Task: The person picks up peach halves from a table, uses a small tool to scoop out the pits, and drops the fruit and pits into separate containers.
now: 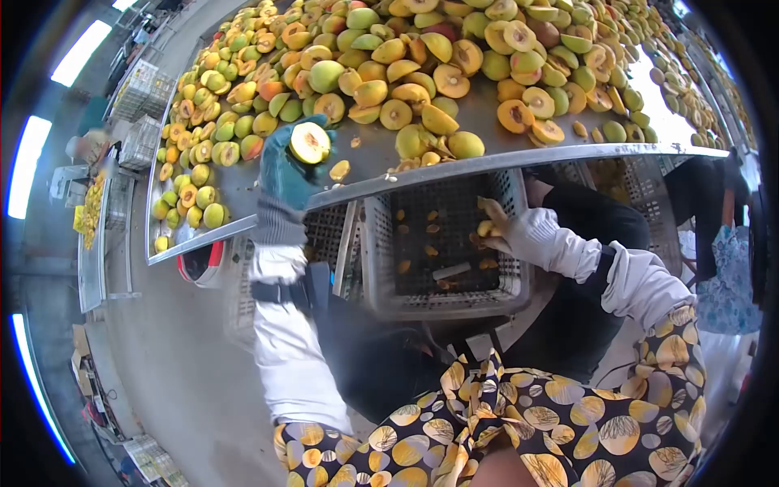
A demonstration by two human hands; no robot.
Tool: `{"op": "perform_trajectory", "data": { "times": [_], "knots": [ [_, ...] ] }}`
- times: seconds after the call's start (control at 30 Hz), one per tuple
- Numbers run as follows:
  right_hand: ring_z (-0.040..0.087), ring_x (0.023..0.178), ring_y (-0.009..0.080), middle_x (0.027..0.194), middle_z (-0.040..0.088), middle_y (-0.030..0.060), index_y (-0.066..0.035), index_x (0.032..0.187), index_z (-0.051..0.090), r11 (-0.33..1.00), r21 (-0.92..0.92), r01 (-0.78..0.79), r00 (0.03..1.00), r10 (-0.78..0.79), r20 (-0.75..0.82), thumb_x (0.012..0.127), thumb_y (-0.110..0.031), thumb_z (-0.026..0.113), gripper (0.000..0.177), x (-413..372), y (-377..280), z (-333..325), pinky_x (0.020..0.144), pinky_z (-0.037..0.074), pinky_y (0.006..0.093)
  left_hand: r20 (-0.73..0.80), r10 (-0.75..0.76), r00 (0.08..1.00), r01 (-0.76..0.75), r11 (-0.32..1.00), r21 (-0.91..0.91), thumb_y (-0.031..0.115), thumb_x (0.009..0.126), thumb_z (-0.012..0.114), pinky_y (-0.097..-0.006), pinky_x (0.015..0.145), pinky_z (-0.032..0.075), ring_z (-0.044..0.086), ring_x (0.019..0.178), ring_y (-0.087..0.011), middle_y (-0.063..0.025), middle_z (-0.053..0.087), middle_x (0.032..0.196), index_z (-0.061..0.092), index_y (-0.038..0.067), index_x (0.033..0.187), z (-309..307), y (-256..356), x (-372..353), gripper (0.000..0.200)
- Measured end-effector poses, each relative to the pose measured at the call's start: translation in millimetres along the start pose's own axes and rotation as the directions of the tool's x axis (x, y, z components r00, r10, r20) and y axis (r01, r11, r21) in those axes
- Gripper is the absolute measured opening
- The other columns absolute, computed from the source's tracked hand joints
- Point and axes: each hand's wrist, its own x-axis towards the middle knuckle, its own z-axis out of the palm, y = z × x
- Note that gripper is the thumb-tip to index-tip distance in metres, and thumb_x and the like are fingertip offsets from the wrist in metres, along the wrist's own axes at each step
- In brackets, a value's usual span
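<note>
My left hand (286,177), in a teal glove, is closed around a peach half (310,143) just above the table's front edge. The pale cut face of that half is turned up, with a brownish centre. Lower down, my right hand (510,230), in a light glove with stained fingertips, hangs over the right side of a grey plastic crate (377,252). Its fingers are curled together near a small yellowish piece; what exactly they grip is too small to name. Several small orange-brown bits and a pale flat strip (452,271) lie on the crate's bottom.
Whole and halved peaches (389,73) are heaped across the metal table (357,193), whose raised rim runs before me. Under it stand a red-rimmed bucket (200,264) and more crates. Another person in blue patterned clothing (725,280) is at the right; stacked white crates (142,93) stand left.
</note>
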Motion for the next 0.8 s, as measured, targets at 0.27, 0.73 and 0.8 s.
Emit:
{"op": "perform_trajectory", "data": {
  "times": [0.27, 0.73, 0.8],
  "knots": [
    [0.064, 0.049, 0.0252, 0.06, 0.062, 0.0118, -0.002, 0.111, 0.056, 0.625, 0.781, 0.019, 0.996, -0.078, 0.037, 0.1, -0.047, 0.055, 0.047, 13.0, -40.6, -55.3, 0.044, 0.049, 0.0372, 0.025, -0.082, 0.996, 0.085, 0.944, -0.317, 0.051, 0.101, 0.05, -0.0293, 0.057, 0.055, 0.069, 0.07, -0.0222, -0.0166, 0.071, 0.103, 0.06, 0.002, 0.126, 73.7, -45.1, -83.3, 0.056],
    [0.039, 0.038, 0.0037, 0.055, 0.04, -0.0084, -0.001, 0.109, 0.061, -0.526, 0.654, -0.544, 0.781, -0.603, 0.165, 0.105, -0.057, 0.039, 0.06, 25.1, -65.7, -83.9, 0.032, 0.034, 0.0203, 0.124, 0.197, 0.973, -0.223, 0.938, 0.266, 0.014, 0.101, 0.059, -0.0331, 0.099, 0.05, 0.064, 0.104, -0.0166, -0.0101, 0.068, 0.112, 0.062, 0.002, 0.116, 128.1, -61.0, -115.2, 0.02],
    [0.04, 0.039, 0.0038, 0.056, 0.04, -0.0084, -0.001, 0.112, 0.061, -0.527, 0.66, -0.535, 0.785, -0.599, 0.159, 0.105, -0.056, 0.043, 0.059, 25.2, -67.2, -78.5, 0.033, 0.034, 0.0201, 0.128, 0.198, 0.972, -0.225, 0.94, 0.256, 0.008, 0.099, 0.056, -0.0323, 0.099, 0.05, 0.064, 0.105, -0.0162, -0.0096, 0.068, 0.114, 0.063, 0.002, 0.113, 123.8, -71.6, -108.6, 0.017]
  ]
}}
